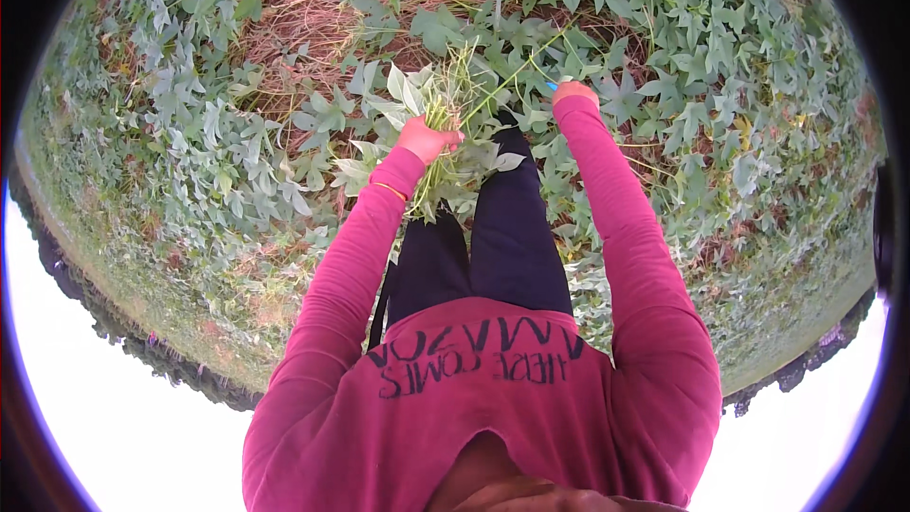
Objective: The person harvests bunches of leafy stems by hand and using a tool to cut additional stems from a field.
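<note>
My left hand [429,139] is closed round a bunch of leafy vine cuttings [442,180], in front of my legs. Pale green stems stick out above and below the fist, and the leaves show their light undersides. One long green vine stem [523,66] slants from beside the bunch up to the right, toward the standing plants. To the right, my right hand [575,91] is closed low among the leaves. A small blue thing [552,86] pokes out at its left side; its kind is too small to tell, and most of it is hidden.
Trailing vines with lobed green leaves [692,85] cover the ground all round. Dry reddish-brown stalks [294,28] lie in patches at the upper left. My dark-trousered legs [517,228] stand amid the plants, with leaves close against them. Trees [180,365] line the field's edge.
</note>
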Demonstrator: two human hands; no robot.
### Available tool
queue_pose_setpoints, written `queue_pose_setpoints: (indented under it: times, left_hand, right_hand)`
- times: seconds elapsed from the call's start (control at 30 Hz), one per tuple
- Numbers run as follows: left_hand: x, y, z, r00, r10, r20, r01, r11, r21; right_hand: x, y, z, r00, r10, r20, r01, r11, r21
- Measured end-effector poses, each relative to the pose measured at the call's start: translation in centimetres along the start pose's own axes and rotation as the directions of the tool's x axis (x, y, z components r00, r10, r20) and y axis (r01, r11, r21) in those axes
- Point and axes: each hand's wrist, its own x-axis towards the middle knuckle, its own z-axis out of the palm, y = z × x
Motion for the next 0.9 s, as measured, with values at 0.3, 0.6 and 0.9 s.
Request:
queue_pose_setpoints:
  times: [0.3, 0.6, 0.9]
  left_hand:
    - [-2.3, -1.3, -1.6, 0.989, 0.031, -0.143, -0.021, 0.997, 0.072]
    - [-6.3, -0.7, -3.0, 0.958, 0.167, -0.233, -0.186, 0.980, -0.065]
    - [-10.2, 1.2, -4.7, 0.901, 0.264, -0.345, -0.378, 0.868, -0.322]
  right_hand:
    - [-8.7, -5.7, -4.3, 0.991, -0.123, -0.049, 0.125, 0.992, 0.035]
    - [-9.0, -6.4, 1.6, 0.998, -0.022, 0.064, -0.034, 0.651, 0.758]
    - [-15.2, -14.4, -3.9, 0.973, -0.098, -0.207, 0.124, -0.534, 0.836]
